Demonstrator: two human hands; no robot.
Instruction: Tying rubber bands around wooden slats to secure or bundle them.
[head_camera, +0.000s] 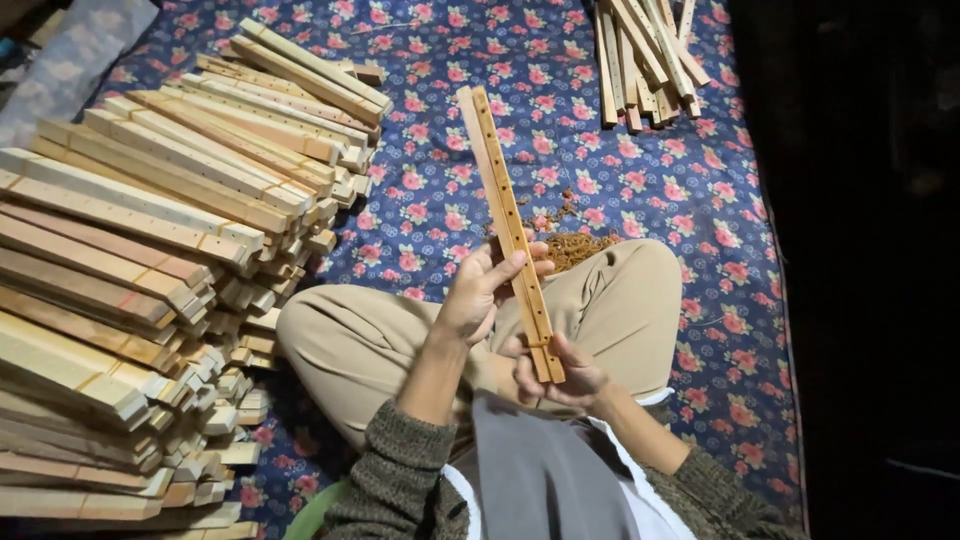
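Hands holding a drilled wooden slat above crossed legs.
Left hand (480, 290) closed about the middle of the wooden slat (505, 215), fingers wrapped over its edge; right hand (558, 375) pinching the lower end; slat tilted, upper end pointing away over the floral cloth (560, 90); stacked slats (150, 250) to the left; smaller bundle of sticks (645, 55) at top; heap of brown shavings (575, 245) by the knee.
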